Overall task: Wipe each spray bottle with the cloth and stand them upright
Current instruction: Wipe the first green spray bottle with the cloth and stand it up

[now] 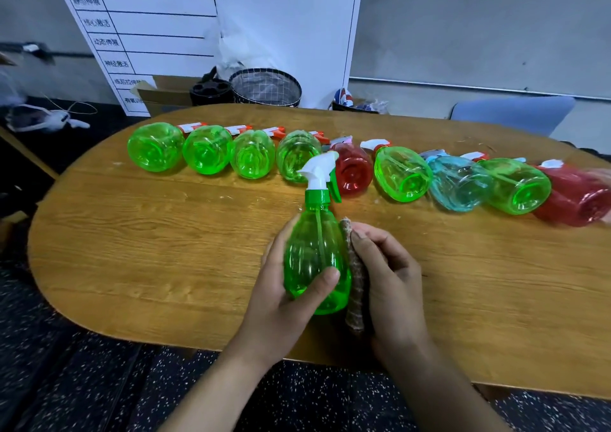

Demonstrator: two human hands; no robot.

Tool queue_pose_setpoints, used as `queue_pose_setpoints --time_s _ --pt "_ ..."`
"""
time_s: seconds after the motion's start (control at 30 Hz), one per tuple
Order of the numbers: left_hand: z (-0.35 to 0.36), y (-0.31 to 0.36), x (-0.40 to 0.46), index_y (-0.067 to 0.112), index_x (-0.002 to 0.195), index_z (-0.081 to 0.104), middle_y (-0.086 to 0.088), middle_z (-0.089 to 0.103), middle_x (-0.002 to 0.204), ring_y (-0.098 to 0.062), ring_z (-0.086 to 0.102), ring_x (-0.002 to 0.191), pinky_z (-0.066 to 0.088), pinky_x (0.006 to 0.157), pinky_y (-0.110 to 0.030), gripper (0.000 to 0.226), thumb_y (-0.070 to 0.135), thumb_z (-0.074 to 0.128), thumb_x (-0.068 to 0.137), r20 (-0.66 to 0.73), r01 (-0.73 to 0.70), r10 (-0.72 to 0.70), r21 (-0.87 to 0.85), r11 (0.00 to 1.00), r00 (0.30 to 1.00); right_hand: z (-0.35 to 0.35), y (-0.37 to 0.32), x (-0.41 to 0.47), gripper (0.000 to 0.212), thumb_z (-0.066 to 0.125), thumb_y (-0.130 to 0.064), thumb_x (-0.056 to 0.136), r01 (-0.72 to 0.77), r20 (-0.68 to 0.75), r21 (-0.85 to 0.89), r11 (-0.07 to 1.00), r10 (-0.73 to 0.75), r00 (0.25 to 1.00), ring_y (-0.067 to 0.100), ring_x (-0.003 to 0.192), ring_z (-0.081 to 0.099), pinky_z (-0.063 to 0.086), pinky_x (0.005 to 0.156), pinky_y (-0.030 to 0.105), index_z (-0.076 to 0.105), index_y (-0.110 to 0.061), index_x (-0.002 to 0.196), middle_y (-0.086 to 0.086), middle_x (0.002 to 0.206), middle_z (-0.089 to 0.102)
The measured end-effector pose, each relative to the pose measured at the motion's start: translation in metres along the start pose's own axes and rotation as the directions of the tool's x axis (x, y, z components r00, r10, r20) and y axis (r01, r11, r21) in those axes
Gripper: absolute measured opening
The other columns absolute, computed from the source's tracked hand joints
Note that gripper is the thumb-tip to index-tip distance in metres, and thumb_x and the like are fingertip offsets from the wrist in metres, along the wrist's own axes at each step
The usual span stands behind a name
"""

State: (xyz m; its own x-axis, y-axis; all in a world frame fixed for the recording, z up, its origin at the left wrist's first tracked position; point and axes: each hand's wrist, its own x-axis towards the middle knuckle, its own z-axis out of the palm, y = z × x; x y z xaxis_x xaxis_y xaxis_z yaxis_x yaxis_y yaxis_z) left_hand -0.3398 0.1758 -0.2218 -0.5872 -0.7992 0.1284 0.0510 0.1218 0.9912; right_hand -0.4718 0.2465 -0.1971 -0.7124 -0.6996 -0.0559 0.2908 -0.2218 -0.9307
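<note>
My left hand (281, 292) grips a green spray bottle (314, 259) with a white trigger head, held upright above the wooden table (165, 250). My right hand (393, 276) holds a brownish cloth (355, 279) pressed against the bottle's right side. Behind, several spray bottles lie on their sides in a row, bases toward me: green ones (155, 147) at the left, a red one (352, 172), another green (401, 173), a pale blue one (458, 183), a green one (515, 187) and a red one (575, 197) at the far right.
Past the table's far edge stand a round fabric basket (266, 88), a cardboard box (165, 96) and a white board (205, 28) with writing. A blue chair back (509, 114) is at the right. Dark speckled floor lies below the near edge.
</note>
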Motion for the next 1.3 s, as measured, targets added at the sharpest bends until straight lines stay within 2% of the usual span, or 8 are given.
queue_pose_setpoints --time_s 0.17,0.27,0.4,0.5,0.8,1.03,1.17,1.3 --pt "0.005 0.007 -0.002 0.035 0.158 0.039 0.038 0.062 0.137 0.01 0.058 0.13 0.047 0.098 -0.008 0.062 0.032 0.067 0.103 -0.011 0.006 -0.007 -0.049 0.999 1.0 -0.001 0.001 0.003 0.013 0.069 -0.01 0.099 -0.011 -0.077 0.043 0.999 0.014 0.997 0.036 0.111 0.074 0.058 0.1 0.051 0.078 -0.005 0.106 0.014 0.109 0.079" --pt "0.004 0.009 -0.001 0.035 0.156 0.039 0.03 0.064 0.14 0.004 0.059 0.133 0.048 0.098 -0.01 0.051 0.035 0.057 0.109 0.017 0.046 -0.044 -0.106 0.993 0.999 0.0 0.002 -0.001 0.015 0.069 -0.013 0.098 0.025 -0.056 -0.01 1.0 -0.026 0.998 0.032 0.108 0.074 0.06 0.098 0.05 0.078 -0.007 0.107 0.012 0.107 0.08" --pt "0.003 0.006 -0.002 0.032 0.157 0.037 0.021 0.065 0.143 -0.003 0.062 0.133 0.048 0.102 -0.014 0.073 0.042 0.074 0.095 0.018 -0.009 0.009 -0.02 1.0 1.0 0.0 0.002 -0.003 0.017 0.068 -0.015 0.096 0.11 -0.024 -0.051 0.993 -0.111 0.993 0.018 0.096 0.075 0.062 0.087 0.032 0.078 -0.007 0.107 0.007 0.102 0.081" --pt "0.003 0.005 -0.002 0.032 0.159 0.037 0.018 0.065 0.145 -0.004 0.062 0.133 0.049 0.103 -0.016 0.074 0.035 0.072 0.094 0.005 -0.012 0.012 -0.015 1.0 1.0 -0.001 0.004 -0.002 0.016 0.067 -0.012 0.098 0.126 -0.014 -0.073 0.989 -0.127 0.992 0.02 0.097 0.075 0.062 0.088 0.035 0.078 -0.007 0.109 0.007 0.103 0.081" --pt "0.006 0.005 -0.004 0.037 0.163 0.035 0.046 0.042 0.153 0.019 0.036 0.144 0.032 0.106 0.0 0.062 0.041 0.056 0.105 -0.001 -0.081 0.081 0.052 0.995 0.997 -0.011 0.009 -0.006 0.022 0.067 -0.015 0.097 0.286 0.038 -0.165 0.944 -0.284 0.958 0.012 0.105 0.075 0.056 0.089 0.022 0.077 -0.008 0.115 -0.001 0.11 0.08" --pt "0.009 0.005 -0.005 0.028 0.161 0.038 0.039 0.054 0.147 0.01 0.05 0.139 0.038 0.107 -0.007 0.062 0.035 0.059 0.103 0.018 -0.12 0.119 0.082 0.989 0.993 -0.025 0.006 -0.01 0.023 0.07 -0.017 0.098 0.335 0.09 -0.247 0.909 -0.323 0.942 0.015 0.111 0.074 0.056 0.096 0.03 0.077 -0.01 0.119 -0.002 0.114 0.079" --pt "0.01 0.006 -0.009 0.03 0.162 0.038 0.033 0.048 0.156 0.007 0.045 0.145 0.039 0.112 -0.011 0.063 0.041 0.059 0.104 0.05 -0.119 0.114 0.123 0.985 0.992 -0.032 -0.015 -0.005 0.032 0.073 -0.022 0.099 0.532 0.215 -0.464 0.709 -0.492 0.843 0.009 0.122 0.068 0.052 0.105 0.032 0.073 -0.011 0.128 -0.003 0.125 0.074" --pt "0.01 0.004 -0.01 0.037 0.163 0.036 0.02 0.041 0.166 -0.004 0.038 0.155 0.037 0.126 -0.044 0.068 0.055 0.057 0.1 0.083 -0.143 0.128 0.216 0.966 0.988 -0.026 -0.034 0.005 0.03 0.075 -0.027 0.098 0.634 0.354 -0.617 0.467 -0.555 0.753 0.008 0.116 0.067 0.05 0.102 0.024 0.074 -0.02 0.127 -0.007 0.122 0.074"
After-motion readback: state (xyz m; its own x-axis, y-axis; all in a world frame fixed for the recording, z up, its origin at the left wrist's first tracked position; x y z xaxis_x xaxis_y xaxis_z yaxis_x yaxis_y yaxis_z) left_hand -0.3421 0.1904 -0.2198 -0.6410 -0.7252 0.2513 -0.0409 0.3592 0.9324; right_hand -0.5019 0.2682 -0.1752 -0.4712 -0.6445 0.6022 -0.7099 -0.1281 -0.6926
